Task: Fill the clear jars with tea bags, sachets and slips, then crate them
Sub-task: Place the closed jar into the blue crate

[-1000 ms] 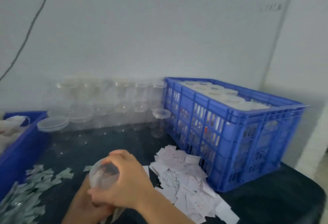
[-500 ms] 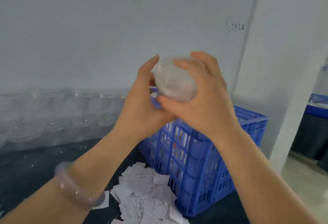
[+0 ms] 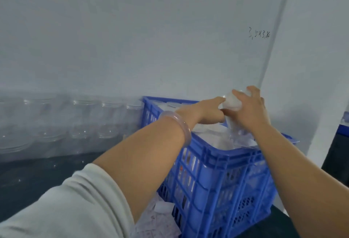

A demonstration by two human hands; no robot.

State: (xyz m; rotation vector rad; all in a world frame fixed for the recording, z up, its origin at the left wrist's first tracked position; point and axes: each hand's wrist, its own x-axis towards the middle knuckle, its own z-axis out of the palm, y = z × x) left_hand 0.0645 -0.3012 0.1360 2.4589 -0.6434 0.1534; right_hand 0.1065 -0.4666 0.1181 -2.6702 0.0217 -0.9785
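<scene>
Both my hands reach over the blue crate (image 3: 217,164) on the right. My right hand (image 3: 249,109) grips a clear lidded jar (image 3: 233,105) from above, its fingers curled over the white lid. My left hand (image 3: 209,111) holds the same jar at its left side, thumb and fingers against the wall. The jar hangs tilted just above the white lids of several jars (image 3: 211,136) packed in the crate. A pale bangle (image 3: 177,124) sits on my left wrist.
Rows of empty clear jars (image 3: 79,120) stand stacked along the wall on the dark table (image 3: 37,175). Loose white paper slips (image 3: 158,219) lie at the crate's near left corner. A wall corner and another blue bin (image 3: 344,126) are at the right.
Both hands carried the jar from in front of my chest out and down over the crate's far side. The view has turned right and closer to the crate.
</scene>
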